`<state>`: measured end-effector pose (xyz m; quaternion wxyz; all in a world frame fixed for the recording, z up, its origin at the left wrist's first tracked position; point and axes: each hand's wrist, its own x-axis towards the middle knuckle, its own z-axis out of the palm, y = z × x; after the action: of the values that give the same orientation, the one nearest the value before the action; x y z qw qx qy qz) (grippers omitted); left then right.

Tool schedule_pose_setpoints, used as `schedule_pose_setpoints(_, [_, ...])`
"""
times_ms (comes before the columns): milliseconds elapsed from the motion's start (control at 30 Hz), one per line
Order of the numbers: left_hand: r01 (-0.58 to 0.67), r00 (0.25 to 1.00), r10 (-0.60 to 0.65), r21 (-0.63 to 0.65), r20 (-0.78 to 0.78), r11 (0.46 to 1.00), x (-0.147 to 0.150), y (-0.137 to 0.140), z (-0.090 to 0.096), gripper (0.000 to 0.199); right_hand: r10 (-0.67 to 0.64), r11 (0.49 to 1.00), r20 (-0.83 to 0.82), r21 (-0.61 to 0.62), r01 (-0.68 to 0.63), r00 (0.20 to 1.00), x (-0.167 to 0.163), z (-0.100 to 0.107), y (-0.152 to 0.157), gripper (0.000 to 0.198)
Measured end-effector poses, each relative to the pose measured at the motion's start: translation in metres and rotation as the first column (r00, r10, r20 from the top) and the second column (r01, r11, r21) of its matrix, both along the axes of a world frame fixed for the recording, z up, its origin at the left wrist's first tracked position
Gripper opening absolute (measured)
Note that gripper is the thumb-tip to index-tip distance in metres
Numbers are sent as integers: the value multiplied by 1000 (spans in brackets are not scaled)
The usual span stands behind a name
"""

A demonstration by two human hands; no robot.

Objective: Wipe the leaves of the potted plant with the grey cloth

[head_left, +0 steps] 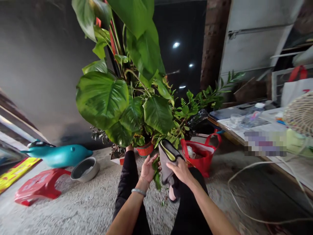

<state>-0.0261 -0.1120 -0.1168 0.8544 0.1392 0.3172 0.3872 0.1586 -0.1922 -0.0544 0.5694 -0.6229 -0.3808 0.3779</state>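
Note:
My left hand (147, 168) is palm up with its fingers spread. A silver bangle circles that wrist. Right beside its fingertips hangs a green leaf (157, 178), and I cannot make out whether they touch. My right hand (180, 169) grips a soft grey cloth item (166, 169) with a black, lime-green-lined loop or opening at its top; its exact kind is unclear. Both hands are low in front of a tall potted plant with broad leaves (102, 98). Its red pot (145, 149) stands behind them.
To the right are a red tote bag (204, 160) and a cluttered table (234, 125), with a white cable (230, 186) looping below. On the left lie a red stool (41, 187), a grey bowl (85, 169) and a teal inflatable-looking toy (61, 155). Leafy plants crowd the wall.

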Motion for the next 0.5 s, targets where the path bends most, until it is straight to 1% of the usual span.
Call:
schedule_pose_setpoints(33, [1, 1000, -1, 3, -2, 1000, -1, 1, -1, 45, 28, 1000, -34, 13, -28, 999, 4, -5, -13, 20])
schedule_pose_setpoints(67, [6, 1000, -6, 8, 1, 1000, -1, 1, -2, 46, 7, 1000, -73, 19, -6, 997, 15, -8, -24, 24])
schedule_pose_setpoints(100, [12, 1000, -12, 14, 7, 1000, -1, 1, -3, 46, -51, 998, -118, 14, 53, 992, 31, -8, -31, 30])
schedule_pose_setpoints(133, [21, 1000, -22, 20, 14, 1000, 0, 1, -2, 45, -143, 989, -160, 6, 145, 977, 52, -6, -34, 35])
schedule_pose_setpoints(167, [32, 999, -32, 23, 18, 999, 1, 0, -1, 45, -256, 965, -189, 1, 261, 948, 73, -1, -33, 39])
schedule_pose_setpoints(200, [40, 999, -41, 25, 19, 999, 3, -1, 0, 45, -376, 923, -198, 8, 385, 905, 95, 4, -26, 42])
schedule_pose_setpoints(233, [43, 999, -43, 26, 15, 999, 5, -2, 2, 44, -488, 866, -183, 21, 500, 853, 113, 10, -16, 44])
schedule_pose_setpoints(267, [40, 999, -40, 27, 10, 999, 7, -3, 4, 44, -574, 812, -137, 31, 583, 807, 126, 17, -3, 42])
schedule_pose_setpoints(300, [34, 999, -35, 28, 6, 999, 10, -3, 6, 43, -625, 777, -72, 31, 628, 777, 132, 22, 12, 38])
schedule_pose_setpoints(333, [31, 1000, -31, 30, 1, 999, 12, -4, 7, 43, -639, 769, -3, 18, 639, 769, 132, 26, 26, 31])
schedule_pose_setpoints(367, [30, 1000, -29, 32, -5, 999, 13, -4, 7, 42, -619, 784, 57, -8, 620, 783, 123, 29, 39, 23])
schedule_pose_setpoints(400, [31, 999, -31, 33, -13, 999, 15, -3, 6, 41, -575, 813, 98, -41, 580, 812, 109, 29, 48, 14])
schedule_pose_setpoints(433, [31, 999, -31, 33, -24, 999, 15, -2, 4, 40, -515, 848, 117, -71, 525, 849, 89, 27, 52, 10])
schedule_pose_setpoints(500, [34, 998, -32, 31, -47, 999, 15, 1, -4, 33, -396, 908, 107, -103, 407, 912, 43, 17, 45, 23])
